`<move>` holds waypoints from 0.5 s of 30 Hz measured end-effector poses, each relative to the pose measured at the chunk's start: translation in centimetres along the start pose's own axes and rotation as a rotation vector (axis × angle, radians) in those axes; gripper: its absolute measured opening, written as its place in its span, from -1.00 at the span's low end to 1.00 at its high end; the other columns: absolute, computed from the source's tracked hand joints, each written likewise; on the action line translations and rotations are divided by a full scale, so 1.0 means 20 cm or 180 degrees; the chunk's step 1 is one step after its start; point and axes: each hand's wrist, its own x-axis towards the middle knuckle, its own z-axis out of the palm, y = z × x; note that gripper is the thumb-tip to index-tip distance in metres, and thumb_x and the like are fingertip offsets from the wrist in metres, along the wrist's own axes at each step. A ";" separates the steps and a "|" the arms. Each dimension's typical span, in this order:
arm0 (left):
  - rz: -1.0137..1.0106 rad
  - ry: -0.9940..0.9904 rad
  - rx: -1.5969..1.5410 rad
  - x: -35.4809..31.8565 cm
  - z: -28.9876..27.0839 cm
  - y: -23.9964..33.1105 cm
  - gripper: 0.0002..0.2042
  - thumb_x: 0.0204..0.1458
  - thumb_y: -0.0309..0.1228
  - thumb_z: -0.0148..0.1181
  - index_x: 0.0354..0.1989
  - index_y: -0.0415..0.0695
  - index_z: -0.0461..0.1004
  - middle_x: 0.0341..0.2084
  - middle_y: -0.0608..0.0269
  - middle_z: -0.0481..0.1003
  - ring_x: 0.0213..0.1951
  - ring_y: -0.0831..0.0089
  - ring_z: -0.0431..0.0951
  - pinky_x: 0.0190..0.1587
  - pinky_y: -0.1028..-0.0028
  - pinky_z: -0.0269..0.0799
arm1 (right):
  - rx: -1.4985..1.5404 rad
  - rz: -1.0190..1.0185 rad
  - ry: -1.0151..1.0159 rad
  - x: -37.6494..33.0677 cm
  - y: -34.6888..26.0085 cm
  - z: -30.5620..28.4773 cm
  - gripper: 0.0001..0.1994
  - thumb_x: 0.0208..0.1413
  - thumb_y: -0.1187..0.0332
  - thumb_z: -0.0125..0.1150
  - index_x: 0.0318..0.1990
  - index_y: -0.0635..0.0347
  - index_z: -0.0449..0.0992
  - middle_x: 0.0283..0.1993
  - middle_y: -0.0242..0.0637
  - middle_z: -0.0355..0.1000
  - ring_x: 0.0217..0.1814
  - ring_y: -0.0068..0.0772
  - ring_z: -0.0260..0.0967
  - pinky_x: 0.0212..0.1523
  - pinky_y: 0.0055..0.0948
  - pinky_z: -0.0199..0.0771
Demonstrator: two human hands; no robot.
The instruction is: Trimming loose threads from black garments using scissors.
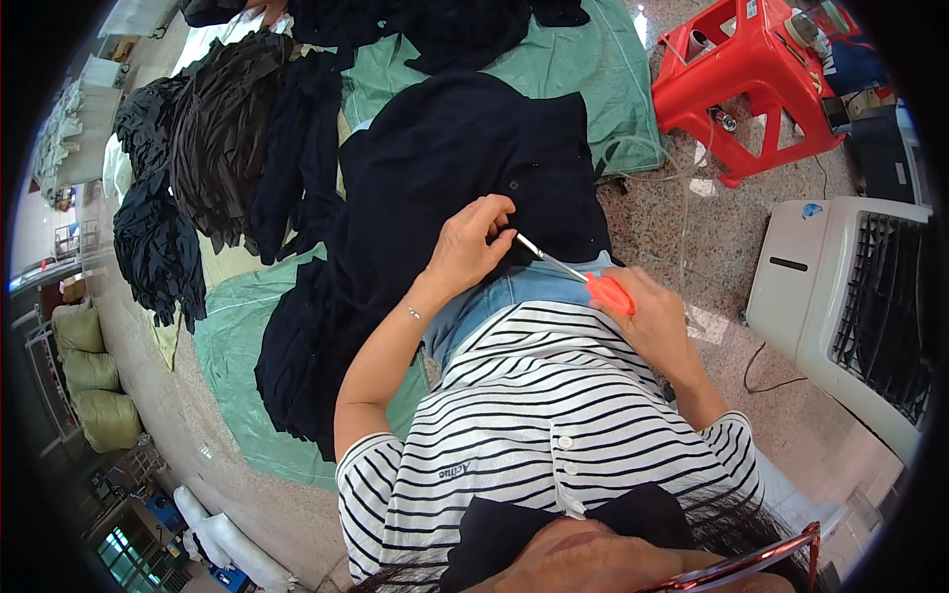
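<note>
Across my lap lies a dark navy garment (435, 148), with a small button visible near its middle. My right hand (649, 314) is wrapped round the orange handles of a pair of scissors (554, 259). Their slim metal blades point up and left and end close to my left fingertips. My left hand (473, 242) rests over the garment's near part, its thumb and fingers curled together in a pinch. Whatever sits between those fingertips is too small or hidden to name.
More dark clothes (232, 138) are heaped at the left, and others lie on the green sheet (618, 74) ahead. A red plastic stool (766, 79) holding small items stands at the far right. Nearer on the right is a white air cooler (840, 296), its cable on the floor.
</note>
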 end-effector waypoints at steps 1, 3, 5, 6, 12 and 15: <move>0.0000 0.0076 -0.0022 -0.01 0.02 0.00 -0.73 -0.08 -0.61 0.34 -0.19 -0.19 0.47 -0.42 0.28 0.46 -0.45 0.48 0.48 -0.36 0.51 0.43 | 0.0040 0.0026 0.0102 0.01 0.00 0.00 -0.67 0.08 0.21 0.37 -0.08 0.18 0.53 -0.19 -0.12 0.53 -0.25 0.05 0.51 -0.30 -0.22 0.50; -0.0006 -0.0012 -0.0048 0.00 0.00 0.02 -0.78 -0.07 -0.59 0.32 -0.23 -0.18 0.48 -0.44 0.21 0.44 -0.43 0.35 0.52 -0.35 0.40 0.47 | 0.0081 0.0054 0.0192 0.02 0.00 -0.01 -0.69 0.09 0.23 0.37 -0.09 0.18 0.53 -0.19 -0.12 0.52 -0.26 0.05 0.51 -0.30 -0.22 0.49; -0.0117 -0.0323 -0.0213 0.00 -0.03 0.03 -0.82 -0.05 -0.59 0.30 -0.24 -0.19 0.52 -0.40 0.19 0.43 -0.40 0.34 0.52 -0.33 0.40 0.46 | 0.0003 0.0172 0.0171 0.02 0.00 -0.03 -0.72 0.09 0.26 0.37 -0.11 0.18 0.52 -0.20 -0.10 0.52 -0.26 0.04 0.51 -0.30 -0.22 0.49; -0.0181 -0.0395 -0.0206 0.00 -0.04 0.01 -0.82 -0.03 -0.58 0.29 -0.22 -0.19 0.54 -0.38 0.18 0.42 -0.39 0.32 0.51 -0.31 0.39 0.46 | 0.0002 0.0175 0.0166 0.01 0.00 -0.03 -0.72 0.09 0.26 0.37 -0.11 0.18 0.52 -0.20 -0.10 0.52 -0.26 0.04 0.51 -0.30 -0.22 0.49; 0.0026 -0.0425 0.0455 0.01 -0.02 0.03 -0.84 -0.07 -0.62 0.31 -0.32 -0.25 0.47 -0.39 0.18 0.36 -0.39 0.33 0.55 -0.31 0.40 0.51 | -0.0107 0.0261 -0.0038 -0.02 0.01 0.00 -0.71 0.11 0.18 0.35 -0.14 0.17 0.52 -0.30 -0.08 0.52 -0.32 0.05 0.51 -0.34 -0.19 0.48; -0.0061 -0.0182 0.0230 0.00 0.02 -0.03 -0.84 -0.09 -0.65 0.29 -0.31 -0.25 0.48 -0.39 0.19 0.40 -0.42 0.37 0.57 -0.34 0.45 0.52 | -0.0205 0.0149 -0.0033 -0.02 0.01 0.02 -0.71 0.12 0.16 0.34 -0.14 0.15 0.53 -0.33 -0.07 0.52 -0.34 0.07 0.51 -0.36 -0.17 0.47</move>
